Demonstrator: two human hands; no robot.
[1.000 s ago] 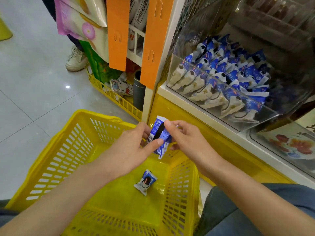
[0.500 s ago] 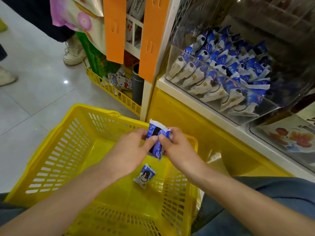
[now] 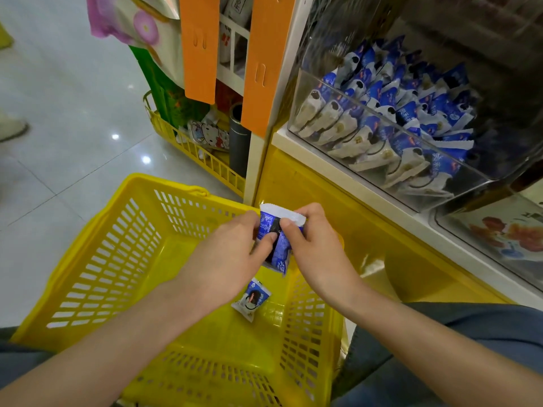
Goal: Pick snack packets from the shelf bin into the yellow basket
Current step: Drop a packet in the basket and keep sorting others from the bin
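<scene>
A blue-and-white snack packet (image 3: pixel 279 245) hangs upright over the yellow basket (image 3: pixel 117 259), above its far right corner. My left hand (image 3: pixel 223 259) pinches its left side with the thumb on the front. My right hand (image 3: pixel 317 248) pinches its right side and top edge. One more packet (image 3: pixel 252 299) lies on the basket floor just below the hands. The clear shelf bin (image 3: pixel 323 148) at the upper right is packed with several of the same blue-and-white packets (image 3: pixel 390 118).
The bin stands on a white shelf ledge (image 3: pixel 367 198) above a yellow panel (image 3: pixel 411 259). Orange strips (image 3: pixel 264 69) hang to its left. A second yellow rack (image 3: pixel 199 154) with goods sits on the tiled floor (image 3: pixel 58 113). A shoe (image 3: pixel 11 127) shows at far left.
Both hands with the packet have come slightly lower and further over the basket. The packet now stands more upright between them. The view has shifted a little.
</scene>
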